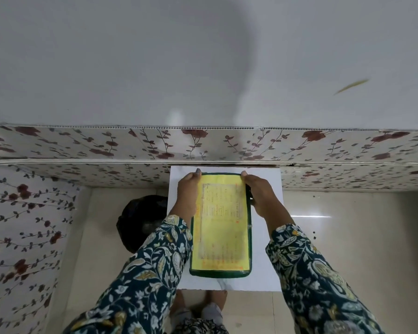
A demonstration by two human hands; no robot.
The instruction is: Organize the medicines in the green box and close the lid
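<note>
- On the white surface [263, 261], centre of the head view: green box [221, 274], long and narrow, lying flat with its far end near the wall. A dark green rim frames a yellow printed sheet [221, 222] that covers the whole top face; the print is too blurred to read.
- Lid: appears down over the box, though whether it is fully latched cannot be told. A small dark fitting, perhaps a catch, shows on the right edge under the right hand.
- Medicines: none visible, neither on the surface nor in the hands; presumably already inside, but the contents are hidden.
- Left hand [187, 192]: curled around the far left corner of the box, fingers on the side, thumb tip over the far edge; gripping the box only.
- Right hand [261, 196]: wrapped likewise around the far right corner and right edge, thumb tip on the far edge; gripping the box only.
- Status, as judged: sorting looks finished; closing is at or near its end. Remaining: pressing the lid home or securing the catch, if not yet done, then releasing.
- Beside the surface, on the floor at left: a dark rounded object [140, 220], unidentified.
</note>
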